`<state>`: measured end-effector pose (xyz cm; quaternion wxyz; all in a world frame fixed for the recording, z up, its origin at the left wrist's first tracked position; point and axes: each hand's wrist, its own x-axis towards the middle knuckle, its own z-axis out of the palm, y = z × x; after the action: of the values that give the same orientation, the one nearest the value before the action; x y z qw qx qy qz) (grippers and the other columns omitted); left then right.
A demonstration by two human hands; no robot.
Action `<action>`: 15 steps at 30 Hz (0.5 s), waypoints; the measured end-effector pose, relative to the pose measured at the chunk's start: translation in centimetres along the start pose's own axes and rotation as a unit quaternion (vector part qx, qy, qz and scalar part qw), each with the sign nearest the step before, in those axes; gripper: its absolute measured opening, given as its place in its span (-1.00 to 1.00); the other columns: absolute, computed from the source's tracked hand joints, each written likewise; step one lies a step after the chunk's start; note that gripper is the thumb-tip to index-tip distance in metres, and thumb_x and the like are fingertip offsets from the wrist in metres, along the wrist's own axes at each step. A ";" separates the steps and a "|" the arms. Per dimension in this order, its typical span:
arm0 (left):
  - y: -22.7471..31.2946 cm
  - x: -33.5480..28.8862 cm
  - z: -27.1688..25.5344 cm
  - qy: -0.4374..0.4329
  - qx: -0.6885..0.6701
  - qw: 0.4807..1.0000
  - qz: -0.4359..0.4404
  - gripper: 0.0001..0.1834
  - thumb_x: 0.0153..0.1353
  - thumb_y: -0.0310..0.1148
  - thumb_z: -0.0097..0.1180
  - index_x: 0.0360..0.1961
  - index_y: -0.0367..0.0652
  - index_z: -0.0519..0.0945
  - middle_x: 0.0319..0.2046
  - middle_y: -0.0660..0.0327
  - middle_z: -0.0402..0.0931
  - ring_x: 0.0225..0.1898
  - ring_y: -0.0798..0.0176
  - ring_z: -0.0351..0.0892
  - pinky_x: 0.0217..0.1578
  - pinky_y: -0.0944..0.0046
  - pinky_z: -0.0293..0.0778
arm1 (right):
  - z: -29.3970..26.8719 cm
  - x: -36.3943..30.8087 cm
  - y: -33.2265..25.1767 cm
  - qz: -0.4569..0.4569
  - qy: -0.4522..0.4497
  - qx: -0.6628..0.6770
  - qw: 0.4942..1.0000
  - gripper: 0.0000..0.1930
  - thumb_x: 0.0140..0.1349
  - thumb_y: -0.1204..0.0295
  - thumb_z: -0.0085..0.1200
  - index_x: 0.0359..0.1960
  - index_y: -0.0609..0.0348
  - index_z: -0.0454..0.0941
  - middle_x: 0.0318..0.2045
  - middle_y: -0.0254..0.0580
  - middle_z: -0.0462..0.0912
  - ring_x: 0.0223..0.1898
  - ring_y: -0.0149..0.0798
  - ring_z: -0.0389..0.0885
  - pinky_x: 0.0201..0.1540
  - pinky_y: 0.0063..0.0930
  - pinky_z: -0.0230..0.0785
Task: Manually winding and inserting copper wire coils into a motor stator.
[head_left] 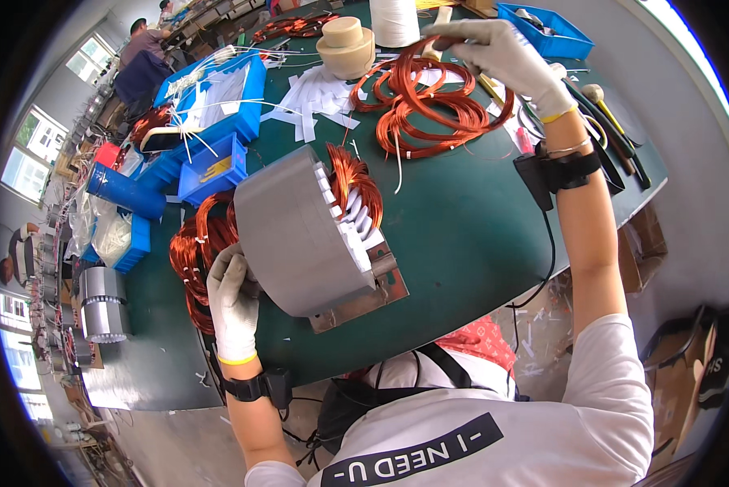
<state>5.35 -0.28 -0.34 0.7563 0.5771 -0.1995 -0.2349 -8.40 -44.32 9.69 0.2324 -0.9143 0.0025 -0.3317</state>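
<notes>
A grey cylindrical motor stator [287,235] lies on its side in front of me, with white paper slot liners [356,231] and an orange-brown copper winding [352,178] at its right end. At its left end, my gloved left hand [235,304] has its fingers curled at the rim beside bundled copper wire [194,252]; what they grip is hidden. My gloved right hand [506,61] reaches over the far side of the table, closed on the raised top of a copper wire coil [409,85]. Other loops of copper wire [437,130] lie beneath it.
The stator rests on a metal plate [360,300] on the green table [462,243]. Blue bins [247,101] stand left, near white paper strips [312,97]. A cream stepped block [344,49], a blue tray [555,36] and a mallet [596,93] lie farther back. Two more stators [103,304] stand left.
</notes>
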 end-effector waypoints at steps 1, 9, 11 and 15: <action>0.0 -0.1 0.2 0.016 0.003 1.000 -0.001 -0.64 0.33 -0.24 0.13 -0.02 -0.32 0.53 -0.35 0.32 0.57 -0.40 0.48 0.53 -0.31 0.44 0.44 | -1.1 -0.1 -0.3 0.062 -0.008 -0.012 0.998 -0.65 0.30 0.50 0.09 0.11 0.00 0.63 -0.32 -0.33 0.71 -0.47 -0.53 0.46 -0.36 -0.61 0.45; -0.1 -0.4 -0.9 -0.013 -0.020 1.000 -0.005 -0.64 0.34 -0.26 0.12 -0.01 -0.34 0.52 -0.29 0.27 0.58 -0.30 0.45 0.54 -0.20 0.41 0.45 | -1.9 0.5 -3.0 0.122 -0.055 0.089 0.987 -0.64 0.28 0.59 -0.04 0.10 0.22 0.60 -0.51 -0.44 0.44 -0.55 -0.60 0.30 -0.48 -0.68 0.25; -0.1 -0.3 -0.8 -0.014 -0.020 1.000 -0.003 -0.64 0.34 -0.25 0.12 -0.01 -0.34 0.51 -0.27 0.26 0.59 -0.26 0.44 0.55 -0.16 0.39 0.45 | 0.7 0.3 -0.2 0.151 -0.144 0.054 0.976 -0.60 0.18 0.56 0.01 0.09 0.15 0.60 -0.38 -0.31 0.60 -0.43 -0.47 0.49 -0.30 -0.57 0.42; -0.3 0.2 -0.8 -0.029 0.003 1.000 0.006 -0.65 0.36 -0.25 0.09 0.00 -0.33 0.51 -0.23 0.23 0.58 -0.21 0.41 0.55 -0.12 0.36 0.43 | 7.5 -2.4 7.2 0.054 -0.117 -0.055 0.990 -0.56 0.12 0.59 -0.01 0.07 0.02 0.60 -0.06 -0.06 0.68 -0.01 -0.11 0.59 0.11 -0.29 0.40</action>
<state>5.94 0.15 -0.87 0.7501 0.5707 -0.2259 -0.2462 -4.64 -47.24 0.12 0.1983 -0.9567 0.0428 -0.2088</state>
